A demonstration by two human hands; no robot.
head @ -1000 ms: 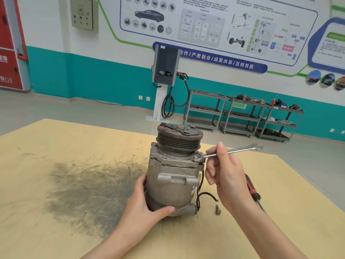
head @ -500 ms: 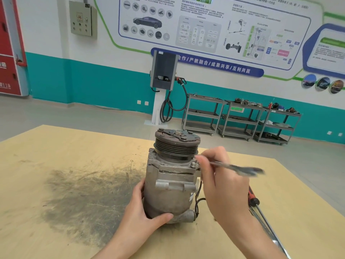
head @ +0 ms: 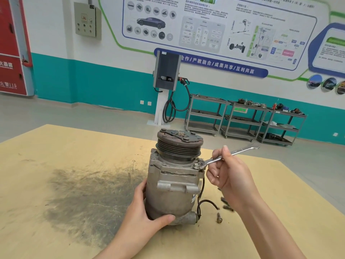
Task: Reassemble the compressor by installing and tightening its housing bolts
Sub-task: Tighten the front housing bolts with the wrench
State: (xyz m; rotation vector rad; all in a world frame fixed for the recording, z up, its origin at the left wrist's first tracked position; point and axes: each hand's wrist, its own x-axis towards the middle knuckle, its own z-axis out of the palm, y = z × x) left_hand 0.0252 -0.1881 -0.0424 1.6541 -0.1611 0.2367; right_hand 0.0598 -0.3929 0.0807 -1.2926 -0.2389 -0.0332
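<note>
The compressor (head: 175, 180) is standing upright near the middle of the table (head: 56, 146), blocking the centre. The left hand (head: 147, 214) is closing off its near-left base, and the right hand (head: 225, 174) with the wrench (head: 224, 156) is occupying the space just right of its top. Loose bolts (head: 226, 206) and a black wire (head: 207, 202) are cluttering the tabletop near its right base. Wide bare tabletop is lying open to the left.

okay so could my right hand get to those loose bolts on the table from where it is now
Probably yes. The loose bolts lie on the table just under the right hand, beside the compressor, with nothing covering them. But that hand holds the wrench, so it would need to put it down first.
</note>
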